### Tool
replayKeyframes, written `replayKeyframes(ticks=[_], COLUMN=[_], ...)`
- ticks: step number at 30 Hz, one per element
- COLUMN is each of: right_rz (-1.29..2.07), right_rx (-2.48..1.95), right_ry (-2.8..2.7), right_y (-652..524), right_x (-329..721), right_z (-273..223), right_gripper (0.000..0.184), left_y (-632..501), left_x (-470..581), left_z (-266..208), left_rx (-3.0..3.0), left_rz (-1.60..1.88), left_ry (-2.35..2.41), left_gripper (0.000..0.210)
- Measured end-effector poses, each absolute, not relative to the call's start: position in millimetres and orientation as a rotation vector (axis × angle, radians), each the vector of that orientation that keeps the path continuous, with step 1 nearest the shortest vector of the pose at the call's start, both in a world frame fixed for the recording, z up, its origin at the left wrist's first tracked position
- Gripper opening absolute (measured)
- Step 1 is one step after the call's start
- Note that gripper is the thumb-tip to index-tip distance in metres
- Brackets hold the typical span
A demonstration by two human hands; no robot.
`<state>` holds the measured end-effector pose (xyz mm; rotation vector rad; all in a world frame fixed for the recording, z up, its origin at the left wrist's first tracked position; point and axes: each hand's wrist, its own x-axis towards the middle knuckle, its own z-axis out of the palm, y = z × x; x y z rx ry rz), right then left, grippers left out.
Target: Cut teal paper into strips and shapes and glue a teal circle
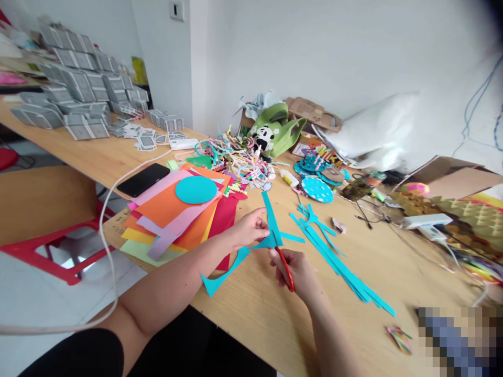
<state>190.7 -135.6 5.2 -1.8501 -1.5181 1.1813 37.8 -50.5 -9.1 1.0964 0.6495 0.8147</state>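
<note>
My left hand (251, 229) pinches a piece of turquoise paper (271, 222) with a long upright strip and a curved offcut trailing toward my forearm. In my right hand (296, 269) is a pair of red-handled scissors (286, 267), with the blades against the lower edge of that paper. To the right lies a row of long turquoise paper strips (341, 267), and smaller scraps rest just above them. A turquoise paper circle (196, 189) sits on top of a stack of coloured paper sheets (165, 209) left of my hands.
A black phone (143, 179) lies beside the stack, near a white cable (113, 209). Behind are a heap of paper strips (231, 152), a glue bottle (290, 178), a green panda bag (275, 131) and a dotted turquoise disc (317, 189). Grey boxes (78, 84) are piled at the far left.
</note>
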Motion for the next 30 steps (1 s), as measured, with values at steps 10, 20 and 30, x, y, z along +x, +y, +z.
replayKeyframes(ticks=[10, 20, 30], right_rz=[1.208, 1.196, 1.195], right_rx=[-1.831, -1.809, -1.802], right_ry=[-1.479, -1.498, -1.485], right_y=[-135.0, -134.8, -134.6], right_x=[191.7, 189.3, 188.1], right_z=[0.3, 0.2, -0.5], right_gripper=[0.051, 0.051, 0.052], left_y=[-51.0, -49.6, -50.7], left_x=[37.7, 38.0, 39.5], left_z=[-9.0, -8.6, -11.8], left_rx=[1.093, 1.029, 1.04], left_rz=[0.822, 0.882, 0.852], left_ry=[0.655, 0.673, 0.648], left_gripper=[0.073, 0.071, 0.078])
